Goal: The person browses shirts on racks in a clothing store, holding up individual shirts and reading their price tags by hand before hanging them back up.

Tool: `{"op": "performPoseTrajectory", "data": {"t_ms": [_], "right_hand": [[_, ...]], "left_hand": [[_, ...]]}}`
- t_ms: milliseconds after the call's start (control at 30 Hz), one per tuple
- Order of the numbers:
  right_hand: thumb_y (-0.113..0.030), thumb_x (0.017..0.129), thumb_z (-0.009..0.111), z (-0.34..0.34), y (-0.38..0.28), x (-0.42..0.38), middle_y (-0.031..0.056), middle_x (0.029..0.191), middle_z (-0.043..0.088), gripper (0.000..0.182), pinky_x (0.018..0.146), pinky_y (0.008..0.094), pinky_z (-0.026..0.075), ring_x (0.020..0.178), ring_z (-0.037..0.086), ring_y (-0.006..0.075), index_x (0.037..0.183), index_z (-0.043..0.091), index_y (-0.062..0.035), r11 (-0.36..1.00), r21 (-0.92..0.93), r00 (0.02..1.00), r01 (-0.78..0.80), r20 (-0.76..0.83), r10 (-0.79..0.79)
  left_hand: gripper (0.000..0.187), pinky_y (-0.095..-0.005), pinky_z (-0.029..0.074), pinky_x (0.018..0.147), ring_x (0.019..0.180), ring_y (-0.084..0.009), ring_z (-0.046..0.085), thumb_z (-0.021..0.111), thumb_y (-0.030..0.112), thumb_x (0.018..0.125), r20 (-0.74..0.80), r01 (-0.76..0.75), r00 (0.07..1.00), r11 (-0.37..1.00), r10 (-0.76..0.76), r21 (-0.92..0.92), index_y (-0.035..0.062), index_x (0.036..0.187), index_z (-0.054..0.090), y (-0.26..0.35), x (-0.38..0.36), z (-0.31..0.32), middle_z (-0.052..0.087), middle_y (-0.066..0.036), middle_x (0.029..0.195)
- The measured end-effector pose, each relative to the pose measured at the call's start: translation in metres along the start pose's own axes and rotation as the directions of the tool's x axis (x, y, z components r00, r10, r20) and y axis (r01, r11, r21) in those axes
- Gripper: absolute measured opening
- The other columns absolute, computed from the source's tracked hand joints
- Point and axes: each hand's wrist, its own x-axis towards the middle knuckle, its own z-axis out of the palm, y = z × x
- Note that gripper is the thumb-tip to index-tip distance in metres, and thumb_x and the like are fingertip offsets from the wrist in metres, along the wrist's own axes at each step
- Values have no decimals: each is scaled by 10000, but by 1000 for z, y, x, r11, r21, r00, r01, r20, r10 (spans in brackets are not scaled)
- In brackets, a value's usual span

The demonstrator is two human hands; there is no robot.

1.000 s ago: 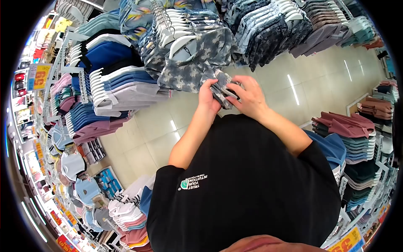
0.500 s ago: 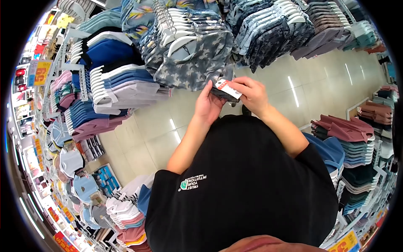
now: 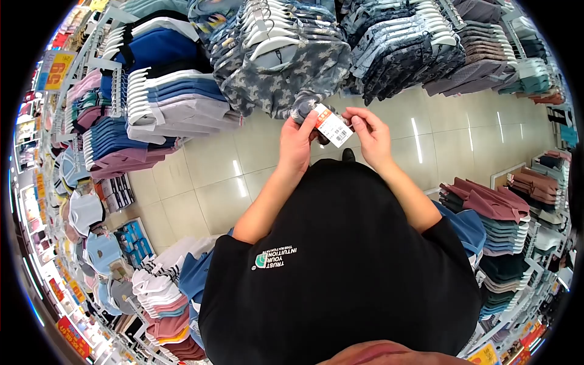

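A dark grey patterned shirt (image 3: 261,85) hangs on a white hanger at the front of a rack. A white price tag with a red top (image 3: 333,126) lies at the shirt's sleeve end, its printed face up. My left hand (image 3: 296,145) is closed on the sleeve edge and the tag's left side, with the thumb on top. My right hand (image 3: 372,137) is just right of the tag, thumb and index finger close together; whether they pinch something small is hard to make out.
Blue patterned shirts (image 3: 404,55) hang to the right of the grey one. Folded-looking grey and blue shirts (image 3: 182,106) hang at the left. Maroon clothing (image 3: 486,198) is at the lower right. Tiled floor (image 3: 207,164) runs between the racks.
The tag has turned to face up more fully and tilts downward to the right. My right hand has moved off it to the right. The view has shifted slightly.
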Motion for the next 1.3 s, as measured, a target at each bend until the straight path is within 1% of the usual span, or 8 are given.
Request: {"op": "performPoseTrajectory", "data": {"t_ms": [133, 200, 333, 567, 733, 967, 1033, 1300], "right_hand": [[-99, 966, 573, 3, -18, 7, 89, 1122, 647, 257, 862, 264, 489, 990, 608, 125, 1190, 595, 25, 989, -27, 982, -143, 122, 145], [-88, 952, 593, 10, -17, 7, 88, 1122, 648, 299, 871, 256, 484, 999, 611, 121, 1223, 567, 36, 957, 140, 948, -255, 233, 219], [-86, 936, 618, 21, -4, -6, 73, 1087, 656, 307, 833, 244, 486, 959, 614, 103, 1211, 572, 44, 939, 163, 944, -303, 186, 273], [-134, 933, 640, 11, 0, -7, 39, 947, 682, 232, 746, 225, 480, 830, 609, 69, 1093, 642, 35, 934, 175, 950, -311, 92, 299], [-240, 981, 577, 7, 14, -10, 12, 910, 675, 280, 705, 214, 477, 790, 602, 61, 1083, 652, 10, 888, 276, 929, -368, 78, 361], [-320, 1016, 492, 7, 6, -10, 47, 1000, 666, 377, 755, 255, 506, 858, 632, 103, 1170, 598, 8, 836, 381, 918, -395, 125, 377], [-347, 1022, 466, 9, 5, -10, 51, 1032, 656, 409, 766, 258, 508, 885, 630, 109, 1213, 568, 0, 897, 315, 949, -311, 147, 277], [-399, 1035, 399, 7, 18, -8, 67, 1071, 643, 478, 812, 273, 501, 934, 617, 123, 1210, 563, 15, 916, 223, 936, -333, 193, 293]], "left_hand": [[202, -273, 507, 800, 910, -119, 633, 604, 160, 957, -18, -49, 999, 998, 50, 35, 30, 1111, 600, -6, 2, -2, 666, -53, 1032], [185, -264, 506, 785, 887, -112, 631, 623, 132, 945, -36, -69, 997, 997, 70, 26, 8, 1081, 608, -6, 1, 2, 667, -62, 1022], [167, -257, 508, 767, 857, -101, 629, 650, 128, 929, -56, -91, 994, 995, 94, 50, -2, 1032, 633, -4, -5, 5, 675, -56, 973], [191, -249, 507, 735, 807, -94, 628, 653, 168, 934, -42, -79, 996, 996, 81, 45, -5, 1014, 650, -13, -3, 0, 679, -48, 953], [211, -250, 501, 728, 797, -91, 622, 642, 186, 943, -49, -26, 998, 999, 28, 27, -8, 1026, 649, -14, -3, 0, 677, -42, 938], [199, -238, 496, 689, 760, -92, 623, 671, 179, 922, -40, -25, 999, 997, 28, 77, -8, 989, 664, -12, -4, -1, 682, -39, 896], [191, -236, 494, 671, 741, -93, 622, 684, 172, 912, -31, -18, 999, 993, 22, 113, -6, 978, 669, -10, -5, 2, 682, -38, 882], [187, -234, 491, 658, 725, -88, 617, 705, 167, 895, -69, -35, 997, 996, 41, 79, -9, 951, 674, -16, -2, -1, 680, -37, 863]]}}
